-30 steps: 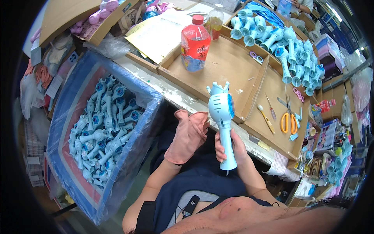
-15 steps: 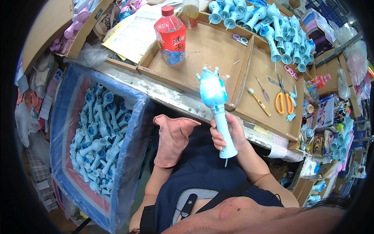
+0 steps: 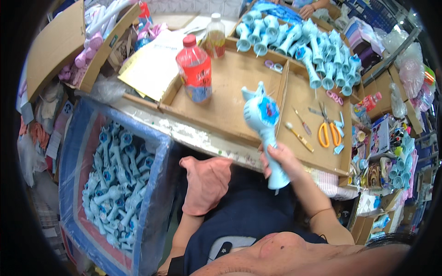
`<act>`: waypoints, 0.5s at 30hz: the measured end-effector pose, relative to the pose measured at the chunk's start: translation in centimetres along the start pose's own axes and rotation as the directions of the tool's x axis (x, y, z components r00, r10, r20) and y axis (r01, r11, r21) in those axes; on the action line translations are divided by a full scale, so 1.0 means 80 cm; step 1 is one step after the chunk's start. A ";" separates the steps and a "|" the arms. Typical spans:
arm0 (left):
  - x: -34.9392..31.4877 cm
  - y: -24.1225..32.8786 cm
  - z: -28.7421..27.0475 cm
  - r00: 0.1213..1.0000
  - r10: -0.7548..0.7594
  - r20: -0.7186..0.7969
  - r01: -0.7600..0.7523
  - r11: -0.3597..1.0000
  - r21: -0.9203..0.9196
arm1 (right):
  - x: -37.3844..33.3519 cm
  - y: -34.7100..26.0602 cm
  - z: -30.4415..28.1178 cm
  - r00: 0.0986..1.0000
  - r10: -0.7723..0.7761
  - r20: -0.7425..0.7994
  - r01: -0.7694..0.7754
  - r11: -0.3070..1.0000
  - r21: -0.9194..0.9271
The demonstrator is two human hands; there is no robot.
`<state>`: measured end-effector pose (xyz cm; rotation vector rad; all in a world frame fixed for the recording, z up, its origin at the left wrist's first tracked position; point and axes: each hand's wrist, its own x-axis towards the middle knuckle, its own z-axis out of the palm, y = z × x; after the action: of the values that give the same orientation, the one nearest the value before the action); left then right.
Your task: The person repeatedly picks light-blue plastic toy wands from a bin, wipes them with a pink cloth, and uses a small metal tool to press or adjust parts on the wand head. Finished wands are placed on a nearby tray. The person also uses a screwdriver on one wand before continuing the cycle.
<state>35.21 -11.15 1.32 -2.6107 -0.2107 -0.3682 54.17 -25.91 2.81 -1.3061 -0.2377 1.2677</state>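
My right hand (image 3: pixel 286 160) is closed round the handle of a light-blue toy wand (image 3: pixel 260 120). The wand leans left at the top, and its round head shows pointed ears and a blue-and-red picture. Its flared handle end points down toward me, with a thin pin sticking out. A salmon-pink cloth or loose glove (image 3: pixel 206 184) covers my left hand, so its fingers are hidden. That hand stays left of the wand, apart from it, in front of the table edge.
A shallow cardboard tray (image 3: pixel 239 87) holds a red-capped drink bottle (image 3: pixel 195 69), orange-handled scissors (image 3: pixel 328 131) and a brush (image 3: pixel 299 137). Many similar wands (image 3: pixel 322 55) are heaped at the back right. A blue plastic-lined bin (image 3: pixel 159 156) at left holds more. Another person's hand (image 3: pixel 307 11) is at the far edge.
The wand's head, glowing before, looks unlit now. My right hand has turned the wand so its picture shows, and tilted it further left. The whole view has shifted slightly.
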 end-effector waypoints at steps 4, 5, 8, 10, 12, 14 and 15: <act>-0.011 0.003 0.013 0.988 0.135 0.074 -0.136 0.990 0.019 | 0.042 -0.141 -0.047 0.860 -0.509 -0.035 0.503 0.858 -0.105; -0.014 0.004 0.017 0.996 0.086 0.033 -0.089 0.994 0.067 | 0.055 -0.158 -0.054 0.799 -0.601 -0.013 0.601 0.799 0.020; -0.028 0.004 0.025 0.977 -0.044 0.208 -0.008 0.970 0.241 | 0.100 -0.190 -0.080 0.887 -0.426 -0.179 0.409 0.904 -0.128; -0.045 0.003 0.028 0.955 -0.074 0.288 0.025 0.985 0.169 | 0.146 -0.218 -0.105 0.892 -0.372 -0.257 0.292 0.908 -0.300; -0.071 0.001 0.030 0.937 -0.109 0.332 0.088 0.993 0.076 | 0.205 -0.256 -0.140 0.845 -0.393 -0.363 0.245 0.888 -0.389; -0.099 0.001 0.035 0.926 -0.160 0.343 0.208 0.972 -0.108 | 0.268 -0.289 -0.188 0.826 -0.411 -0.387 0.237 0.874 -0.423; -0.113 0.002 0.039 0.913 -0.203 0.354 0.305 0.916 -0.262 | 0.304 -0.300 -0.211 0.788 -0.470 -0.399 0.266 0.843 -0.468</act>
<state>27.32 -10.48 -4.03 -2.9555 -0.6640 -0.0611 89.15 -10.78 4.24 -1.7806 -0.3707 0.5136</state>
